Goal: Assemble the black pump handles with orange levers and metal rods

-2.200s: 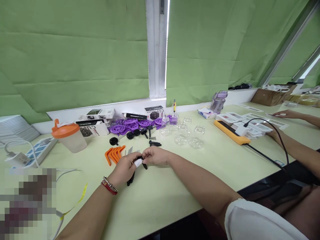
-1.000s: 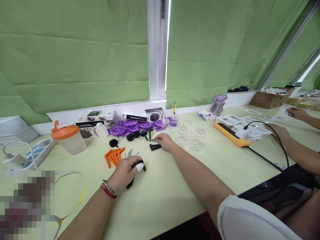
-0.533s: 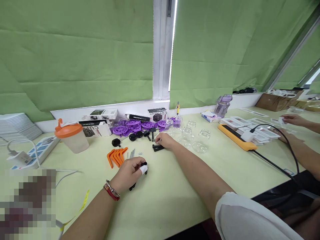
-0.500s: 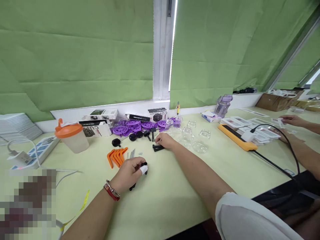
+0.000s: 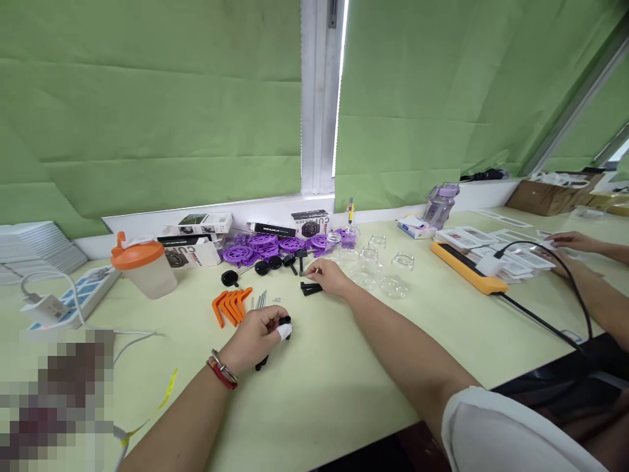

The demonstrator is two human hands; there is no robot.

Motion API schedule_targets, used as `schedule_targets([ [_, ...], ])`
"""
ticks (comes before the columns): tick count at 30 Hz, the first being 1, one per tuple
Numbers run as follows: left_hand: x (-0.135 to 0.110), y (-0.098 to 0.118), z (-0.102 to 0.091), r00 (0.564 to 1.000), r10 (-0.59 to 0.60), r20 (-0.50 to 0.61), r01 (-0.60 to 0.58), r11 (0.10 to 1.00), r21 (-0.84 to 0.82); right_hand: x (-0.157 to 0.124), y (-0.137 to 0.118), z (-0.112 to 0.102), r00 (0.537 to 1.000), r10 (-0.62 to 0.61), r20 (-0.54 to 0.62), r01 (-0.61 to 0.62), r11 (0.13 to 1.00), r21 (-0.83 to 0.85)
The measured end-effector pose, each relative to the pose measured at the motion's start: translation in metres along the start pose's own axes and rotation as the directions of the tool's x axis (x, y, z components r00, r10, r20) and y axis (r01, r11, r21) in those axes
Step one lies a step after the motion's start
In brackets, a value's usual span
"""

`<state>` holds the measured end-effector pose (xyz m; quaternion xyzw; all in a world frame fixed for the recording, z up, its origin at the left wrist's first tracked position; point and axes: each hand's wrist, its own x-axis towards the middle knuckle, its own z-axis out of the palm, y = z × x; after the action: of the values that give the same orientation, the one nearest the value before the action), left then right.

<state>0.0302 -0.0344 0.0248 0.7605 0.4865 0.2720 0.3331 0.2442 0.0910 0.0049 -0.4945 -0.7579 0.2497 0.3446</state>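
Observation:
My left hand point(image 5: 258, 334) rests on the pale green table point(image 5: 344, 380), fingers curled round a black plastic part point(image 5: 284, 321) whose lower end sticks out below the palm; one fingertip wears a white cover. My right hand point(image 5: 327, 275) is stretched forward, its fingertips pinched on a small metal spring point(image 5: 303, 273) just above a pair of black clips point(image 5: 310, 288). Orange brackets point(image 5: 228, 305) and thin metal pins point(image 5: 258, 300) lie between the two hands.
Purple wheels point(image 5: 268, 246), black knobs point(image 5: 265, 267), printed boxes point(image 5: 196, 225) and clear glass cups point(image 5: 378, 265) lie beyond. An orange-lidded cup point(image 5: 142, 265) and power strip point(image 5: 73, 298) stand left. Another person's hands point(image 5: 570, 242) work at right by an orange tray point(image 5: 466, 267) and black cable point(image 5: 535, 318).
My right hand left the black part in my left hand and reached forward to the spring by the black clips. My left hand stayed put, gripping the part.

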Motion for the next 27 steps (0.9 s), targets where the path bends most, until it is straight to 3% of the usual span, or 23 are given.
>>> schedule_targets([
  [2, 0.000, 0.000, 0.000, 1.000, -0.003, 0.005, 0.003, 1.000, -0.006, -0.017, -0.017, 0.003, 1.000, -0.016, -0.005, 0.016, 0.987, 0.158],
  [7, 0.001, -0.002, 0.000, 1.000, 0.025, 0.002, -0.025, 1.000, 0.008, -0.062, -0.054, 0.016, 0.971, -0.066, 0.232, -0.065, 0.854, 0.516],
  [10, 0.001, -0.003, -0.001, 0.998, 0.061, -0.008, -0.061, 0.998, 0.024, -0.073, -0.062, 0.022, 0.960, -0.117, 0.253, -0.044, 0.834, 0.550],
  [17, -0.001, -0.002, -0.001, 0.999, 0.040, -0.008, -0.040, 0.999, 0.008, -0.070, -0.060, 0.027, 0.964, -0.184, 0.191, 0.059, 0.850, 0.524],
  [27, 0.001, -0.002, 0.000, 0.999, 0.052, -0.011, -0.052, 0.999, 0.008, -0.071, -0.055, 0.031, 0.960, -0.164, 0.228, 0.002, 0.818, 0.576],
])
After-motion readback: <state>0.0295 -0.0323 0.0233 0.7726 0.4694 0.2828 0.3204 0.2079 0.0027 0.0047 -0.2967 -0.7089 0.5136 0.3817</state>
